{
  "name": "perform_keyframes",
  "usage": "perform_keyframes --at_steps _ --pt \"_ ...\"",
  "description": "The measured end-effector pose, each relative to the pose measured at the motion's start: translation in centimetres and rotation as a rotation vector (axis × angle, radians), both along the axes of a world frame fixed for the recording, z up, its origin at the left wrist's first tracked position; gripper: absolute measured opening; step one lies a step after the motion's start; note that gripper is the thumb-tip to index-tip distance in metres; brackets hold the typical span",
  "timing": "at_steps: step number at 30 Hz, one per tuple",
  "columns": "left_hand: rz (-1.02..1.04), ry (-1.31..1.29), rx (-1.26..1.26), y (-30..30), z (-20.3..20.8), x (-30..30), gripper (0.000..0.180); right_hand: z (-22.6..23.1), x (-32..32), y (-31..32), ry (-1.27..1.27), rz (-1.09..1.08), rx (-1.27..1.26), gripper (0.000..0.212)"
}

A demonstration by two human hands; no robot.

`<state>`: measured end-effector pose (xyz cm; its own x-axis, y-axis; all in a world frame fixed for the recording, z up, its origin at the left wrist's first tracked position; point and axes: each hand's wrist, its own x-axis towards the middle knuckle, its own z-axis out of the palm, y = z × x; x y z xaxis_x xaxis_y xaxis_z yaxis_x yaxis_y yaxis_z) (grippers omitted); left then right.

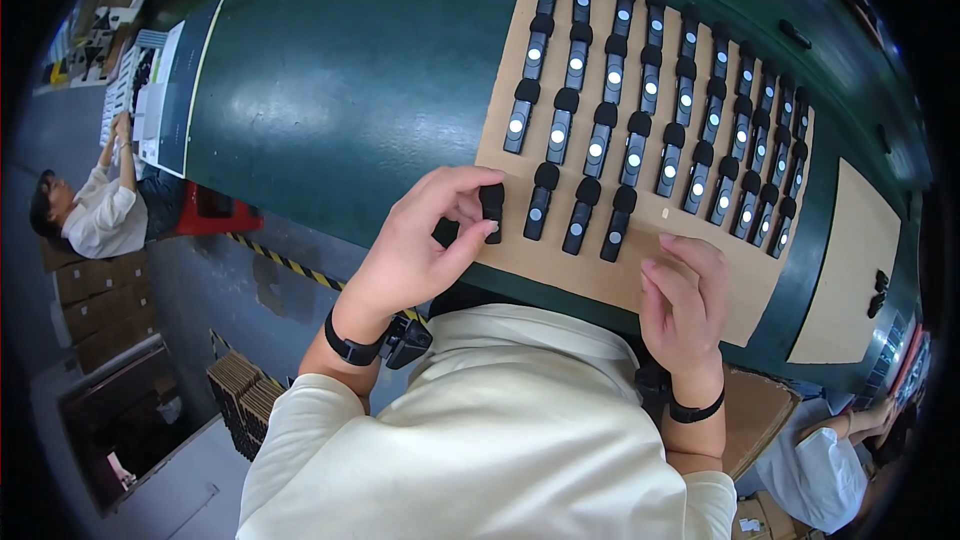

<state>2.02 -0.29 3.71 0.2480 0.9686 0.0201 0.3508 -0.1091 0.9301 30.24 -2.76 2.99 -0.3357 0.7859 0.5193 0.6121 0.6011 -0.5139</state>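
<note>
My left hand [430,230] pinches a small black wireless microphone [491,212] with a foam cap between thumb and fingers, at the near left edge of a brown cardboard sheet [640,290]. Several more black microphones [597,145] lie in rows on the sheet, foam caps pointing away from me, each with a round pale spot on its body. Three of them [577,220] form a shorter row nearest me, beside the held one. Over the sheet's near part, my right hand [690,305] hovers with loosely bent fingers and nothing visible in it. A tiny pale piece [665,212] lies beyond its fingertips.
The sheet rests on a long green table [340,90]. A second cardboard sheet [845,260] at right carries a few small black pieces [878,292]. One co-worker [105,210] sits at far left, another [825,470] at lower right. Cardboard stacks [240,400] stand on the floor.
</note>
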Motion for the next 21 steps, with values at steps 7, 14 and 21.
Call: perform_keyframes --at_steps 7,14,21 --pt "-0.034 0.25 0.135 0.9 0.6 -0.1 0.044 -0.1 -0.2 0.0 0.011 -0.028 0.018 0.025" --pt "-0.109 0.408 0.379 0.7 0.1 -0.7 0.04 0.1 -0.4 0.0 -0.013 0.017 -0.021 0.028" --pt "-0.229 0.478 0.41 0.3 0.5 -1.1 0.038 0.0 -0.4 0.1 -0.022 0.014 -0.024 0.028"
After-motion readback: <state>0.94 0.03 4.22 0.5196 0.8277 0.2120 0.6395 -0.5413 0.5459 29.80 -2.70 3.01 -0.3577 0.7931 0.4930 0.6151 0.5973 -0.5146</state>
